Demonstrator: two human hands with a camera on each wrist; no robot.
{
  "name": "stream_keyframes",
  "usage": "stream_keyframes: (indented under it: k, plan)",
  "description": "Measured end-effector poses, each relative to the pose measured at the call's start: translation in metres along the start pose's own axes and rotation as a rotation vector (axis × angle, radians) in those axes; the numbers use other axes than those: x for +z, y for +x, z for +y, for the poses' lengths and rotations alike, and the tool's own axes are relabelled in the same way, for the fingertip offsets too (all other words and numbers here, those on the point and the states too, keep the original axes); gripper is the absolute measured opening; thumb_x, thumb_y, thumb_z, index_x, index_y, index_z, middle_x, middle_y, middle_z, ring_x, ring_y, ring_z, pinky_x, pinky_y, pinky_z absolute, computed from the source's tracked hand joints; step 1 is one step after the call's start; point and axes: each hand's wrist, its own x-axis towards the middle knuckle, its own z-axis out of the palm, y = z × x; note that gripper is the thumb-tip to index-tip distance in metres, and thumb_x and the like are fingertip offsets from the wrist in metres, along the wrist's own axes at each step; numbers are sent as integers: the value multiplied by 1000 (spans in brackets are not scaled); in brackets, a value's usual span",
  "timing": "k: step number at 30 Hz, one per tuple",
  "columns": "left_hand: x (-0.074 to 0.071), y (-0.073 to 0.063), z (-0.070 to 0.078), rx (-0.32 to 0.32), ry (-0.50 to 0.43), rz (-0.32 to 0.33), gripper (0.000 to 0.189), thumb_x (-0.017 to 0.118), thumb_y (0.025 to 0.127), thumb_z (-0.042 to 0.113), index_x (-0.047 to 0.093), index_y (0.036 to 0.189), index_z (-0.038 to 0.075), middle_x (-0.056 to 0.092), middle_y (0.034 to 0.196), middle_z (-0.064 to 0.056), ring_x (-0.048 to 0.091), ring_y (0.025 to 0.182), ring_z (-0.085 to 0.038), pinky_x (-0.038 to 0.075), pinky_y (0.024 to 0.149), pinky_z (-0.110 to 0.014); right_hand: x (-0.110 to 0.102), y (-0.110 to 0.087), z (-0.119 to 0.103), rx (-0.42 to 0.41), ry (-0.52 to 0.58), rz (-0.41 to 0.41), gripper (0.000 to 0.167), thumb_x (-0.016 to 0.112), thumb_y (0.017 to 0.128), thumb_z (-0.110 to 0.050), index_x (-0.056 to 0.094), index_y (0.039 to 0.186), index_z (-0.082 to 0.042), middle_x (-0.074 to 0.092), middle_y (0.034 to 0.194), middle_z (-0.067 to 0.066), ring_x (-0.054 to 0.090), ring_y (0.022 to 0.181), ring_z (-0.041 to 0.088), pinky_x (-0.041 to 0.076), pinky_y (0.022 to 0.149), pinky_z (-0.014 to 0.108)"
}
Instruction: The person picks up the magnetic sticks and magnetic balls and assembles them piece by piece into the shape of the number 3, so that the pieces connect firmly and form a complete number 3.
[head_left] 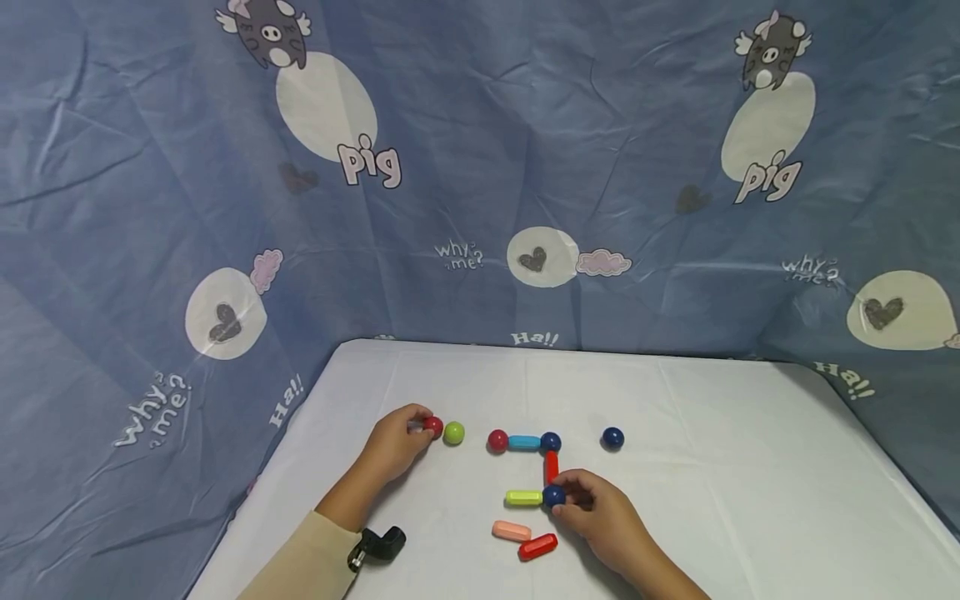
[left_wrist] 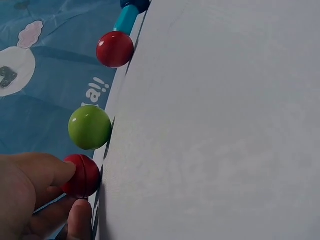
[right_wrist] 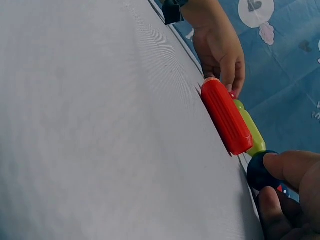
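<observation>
My left hand point(head_left: 397, 442) pinches a red ball point(left_wrist: 81, 176) on the white table, right beside a green ball point(head_left: 453, 432). With thumb and fingers, my right hand point(head_left: 597, 510) holds a dark blue ball point(head_left: 553, 497). That ball joins a yellow-green rod point(head_left: 523, 497), pointing left, and a red rod point(head_left: 552, 467), pointing away from me. At the red rod's far end sits another dark blue ball point(head_left: 551, 442); from it a light blue rod point(head_left: 524, 443) runs left to a second red ball point(head_left: 498, 441).
Nearer to me lie a loose salmon-coloured rod point(head_left: 512, 531) and a loose red rod point(head_left: 537, 547). A single dark blue ball point(head_left: 612, 438) rests to the right of the joined pieces. Behind the table point(head_left: 750, 467) hangs a blue patterned cloth point(head_left: 465, 167).
</observation>
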Motion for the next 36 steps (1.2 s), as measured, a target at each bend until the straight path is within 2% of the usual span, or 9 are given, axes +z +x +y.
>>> stream_keyframes:
  k: [6,17,28,36]
  plan:
    - [-1,-6,-4,-7,-31,3,26,80,90,13,71,115,12,73,104,-6,61,84,-17,52,72,-33,0,-1,0,-1,4,0,36,87,85,-17,72,117,-22,72,103,-7,65,95,11,57,84,28]
    - [-16,-20,-7,-18,-25,-82,19,81,89,17,71,104,13,68,90,1,59,82,-15,50,74,-33,-1,-1,0,3,22,-6,37,87,85,-17,72,119,-21,72,105,-6,66,97,12,57,85,31]
    - [-16,-39,2,50,-80,-190,20,82,87,10,70,104,11,67,86,2,62,80,-12,52,69,-24,-1,0,0,11,25,-7,36,86,86,-16,72,119,-21,72,107,-6,66,98,12,58,88,32]
    - [-8,-45,7,133,-73,-246,22,82,86,9,70,104,14,66,87,4,60,81,-13,52,69,-24,0,0,1,10,28,-5,36,86,86,-16,72,118,-21,72,105,-6,66,97,12,57,86,31]
